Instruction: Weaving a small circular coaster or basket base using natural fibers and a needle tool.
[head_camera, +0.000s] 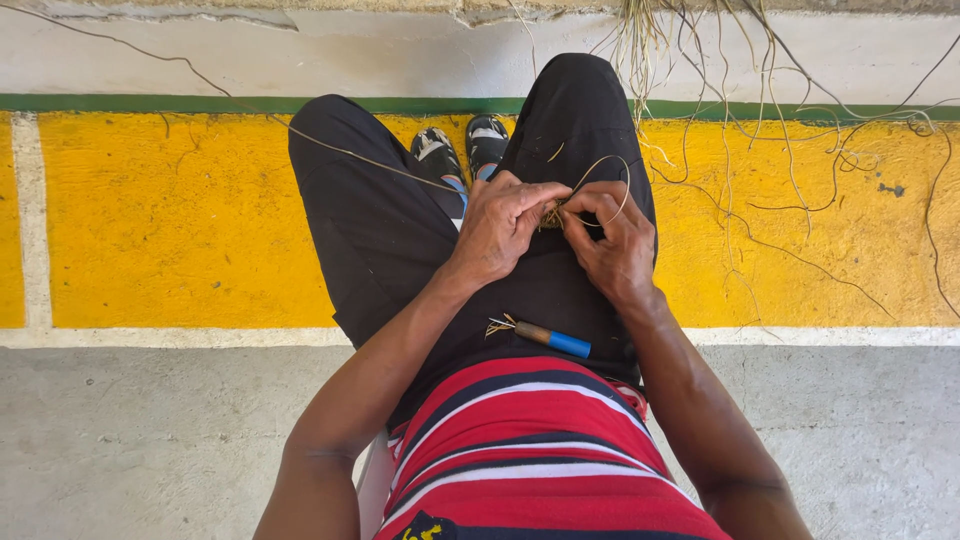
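Observation:
I sit with both hands together over my lap. My left hand (505, 225) and my right hand (612, 240) pinch a small knot of dry straw-coloured fibre (553, 214) between their fingertips. A thin strand loops up from it over my right hand (606, 170). Another long strand (330, 148) runs off to the upper left. On my black trousers (380, 230), just below the hands, lies a small tool with a brown and blue handle (548, 338) and a few fibre ends at its tip.
Loose dry fibres (760, 130) trail across the yellow-painted floor band (160, 220) at right. A green stripe and a pale wall (300, 60) lie beyond my sandalled feet (462, 148). Grey concrete floor (150, 440) is beneath me.

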